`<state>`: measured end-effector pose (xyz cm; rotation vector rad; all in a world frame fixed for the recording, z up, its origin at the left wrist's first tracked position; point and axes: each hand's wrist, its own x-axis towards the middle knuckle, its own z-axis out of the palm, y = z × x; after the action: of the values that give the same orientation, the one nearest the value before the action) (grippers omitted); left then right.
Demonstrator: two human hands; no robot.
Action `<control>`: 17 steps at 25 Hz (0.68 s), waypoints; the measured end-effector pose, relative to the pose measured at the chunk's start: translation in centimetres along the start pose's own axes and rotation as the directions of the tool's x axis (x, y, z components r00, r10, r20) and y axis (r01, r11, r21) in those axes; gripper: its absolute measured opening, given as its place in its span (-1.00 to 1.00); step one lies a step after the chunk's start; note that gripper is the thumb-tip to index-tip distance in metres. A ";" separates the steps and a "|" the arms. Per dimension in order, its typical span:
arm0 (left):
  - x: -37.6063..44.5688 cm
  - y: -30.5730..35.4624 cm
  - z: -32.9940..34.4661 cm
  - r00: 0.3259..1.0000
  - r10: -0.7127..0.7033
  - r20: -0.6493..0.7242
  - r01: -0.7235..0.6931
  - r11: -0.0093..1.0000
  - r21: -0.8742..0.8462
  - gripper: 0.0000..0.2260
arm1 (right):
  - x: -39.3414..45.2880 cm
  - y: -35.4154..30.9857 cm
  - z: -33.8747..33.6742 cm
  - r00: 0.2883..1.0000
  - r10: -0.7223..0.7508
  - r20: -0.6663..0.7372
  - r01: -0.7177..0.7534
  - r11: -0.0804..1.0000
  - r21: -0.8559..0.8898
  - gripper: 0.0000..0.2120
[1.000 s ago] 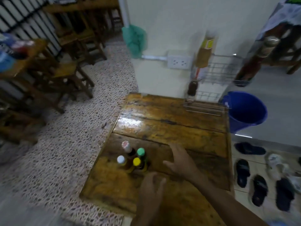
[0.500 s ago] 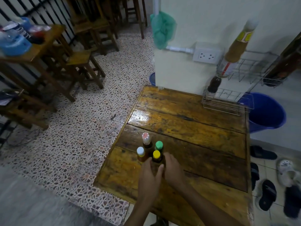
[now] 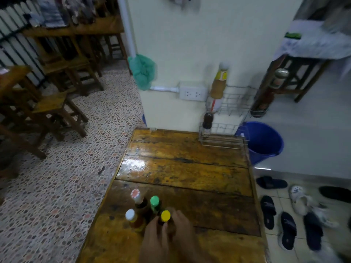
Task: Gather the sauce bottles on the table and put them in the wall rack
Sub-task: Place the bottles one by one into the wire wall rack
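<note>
Several sauce bottles stand bunched near the front left of the wooden table (image 3: 190, 168): a red-and-white-capped bottle (image 3: 135, 194), a green-capped bottle (image 3: 155, 201), a white-capped bottle (image 3: 130, 215) and a yellow-capped bottle (image 3: 165, 216). My left hand (image 3: 154, 241) and my right hand (image 3: 183, 229) close in on the yellow-capped bottle from either side, fingers against its body and hiding it below the cap. The wire wall rack (image 3: 234, 100) hangs on the wall past the table's far right corner, with a lower tier (image 3: 222, 138).
The rack holds a tall yellow-labelled bottle (image 3: 218, 86), a small dark bottle (image 3: 207, 122) and a dark bottle at its right end (image 3: 266, 97). A blue bucket (image 3: 265, 141) and several sandals (image 3: 269, 209) lie right of the table. Wooden chairs (image 3: 51, 107) stand left.
Both hands moved from the open tabletop to the bottle cluster and closed around the yellow-capped bottle. The view has tilted up toward the wall.
</note>
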<state>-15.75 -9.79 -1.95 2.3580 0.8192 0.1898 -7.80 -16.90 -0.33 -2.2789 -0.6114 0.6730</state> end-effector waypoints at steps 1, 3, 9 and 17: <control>0.6 1.2 0.4 0.999 0.037 -0.011 -0.037 0.999 0.022 -0.57 | -0.1 0.5 -1.4 1.000 0.005 -0.029 -0.005 1.000 0.020 -0.40; 2.0 5.5 -0.8 0.984 0.101 -0.148 -0.115 0.989 -0.093 -0.61 | 0.2 2.0 -5.0 0.990 0.012 -0.137 -0.005 0.998 0.056 -0.45; 11.8 21.0 1.2 0.957 0.287 -0.044 -0.287 0.917 -0.276 -0.74 | 6.1 5.5 -20.6 0.854 -0.025 -0.519 -0.014 0.997 -0.070 -0.56; 25.0 30.5 9.0 0.965 0.259 -0.047 -0.258 0.893 -0.369 -0.73 | 20.1 11.2 -30.7 0.792 -0.128 -0.597 -0.039 0.965 -0.259 -0.65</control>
<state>22.59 -18.02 7.76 2.0926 0.4159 0.4151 28.80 -26.95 5.37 -2.5184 -0.4434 -0.2081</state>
